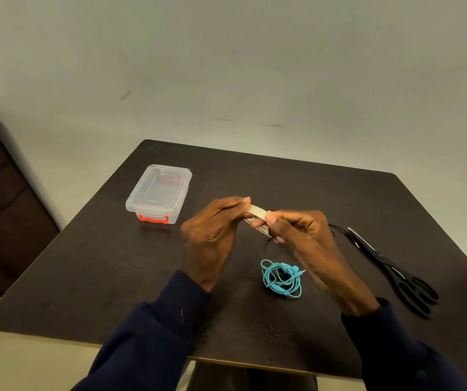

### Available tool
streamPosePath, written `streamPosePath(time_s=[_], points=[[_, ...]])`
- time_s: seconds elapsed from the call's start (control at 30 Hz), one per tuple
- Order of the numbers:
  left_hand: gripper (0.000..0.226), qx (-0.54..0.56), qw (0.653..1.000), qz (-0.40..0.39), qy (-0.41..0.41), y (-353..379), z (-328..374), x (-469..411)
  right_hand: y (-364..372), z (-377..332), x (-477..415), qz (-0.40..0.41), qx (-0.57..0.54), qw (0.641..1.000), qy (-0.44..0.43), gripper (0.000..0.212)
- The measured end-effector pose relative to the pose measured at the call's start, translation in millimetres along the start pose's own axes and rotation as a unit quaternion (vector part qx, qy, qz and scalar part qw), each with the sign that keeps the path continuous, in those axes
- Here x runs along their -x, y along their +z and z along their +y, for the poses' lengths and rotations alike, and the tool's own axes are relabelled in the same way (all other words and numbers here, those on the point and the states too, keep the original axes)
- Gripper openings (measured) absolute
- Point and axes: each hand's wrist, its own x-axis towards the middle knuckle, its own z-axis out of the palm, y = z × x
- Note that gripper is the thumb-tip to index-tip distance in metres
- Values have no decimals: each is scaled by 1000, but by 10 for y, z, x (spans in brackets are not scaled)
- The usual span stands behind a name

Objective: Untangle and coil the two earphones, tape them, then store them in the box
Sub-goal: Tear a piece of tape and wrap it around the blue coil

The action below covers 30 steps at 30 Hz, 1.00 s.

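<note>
The left hand [212, 235] and the right hand [305, 238] are raised together above the middle of the tabletop [113, 263], with the tape roll [257, 211] held between them. The left grip is closed, with fingertips pinched on the far upper edge of the roll. The right grip is also closed, with thumb and fingers clamped on the near lower edge. Holding the roll at two opposite edges steadies it, and the likely purpose is to find or lift the free end of the tape. No loose strip can be made out. The blue earphone [283, 279] lies on the tabletop directly below the hands, wound into a loose coil with its plug pointing right. This places it within immediate reach for taping, and no tape is visible on it. A thin black cable, judged to be the black earphone [332, 227], shows beyond the right hand and is mostly hidden by it, so whether it is coiled cannot be determined. The scissors [390, 266] lie closed on the right side, handles toward the person, ready for cutting the tape. The box [147, 211] stands at the far left with its lid on and its red latch facing the person, well apart from the earphones. Storage is judged not yet begun
</note>
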Motion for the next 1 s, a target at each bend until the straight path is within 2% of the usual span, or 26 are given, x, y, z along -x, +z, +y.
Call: streamPosePath(time_s=[0.1,0.2,0.33,0.57,0.67,0.87,0.97,1.0], points=[[35,30,997,33,-60,2,-5,-25,-17,25,8,-18,-77,997,10,24],[29,120,979,44,-160,32,15,-23,-34,46,16,-27,-71,997,8,27],[27,241,918,50,-311,78,78,-27,-65,89,6,-20,-64,998,10,27],[13,319,828,63,-456,148,108,8,-81,94,-4,-54,-68,996,13,30],[19,336,798,60,-496,155,131,11,-90,91,-9,-49,-44,998,6,36],[8,417,692,58,-586,172,174,-5,-85,137,-10,-36,-74,997,8,34],[6,465,617,41,-633,200,213,-5,-72,128,-27,-40,-101,994,5,30],[6,474,603,36,-640,206,221,0,-73,124,-31,-36,-113,993,3,27]])
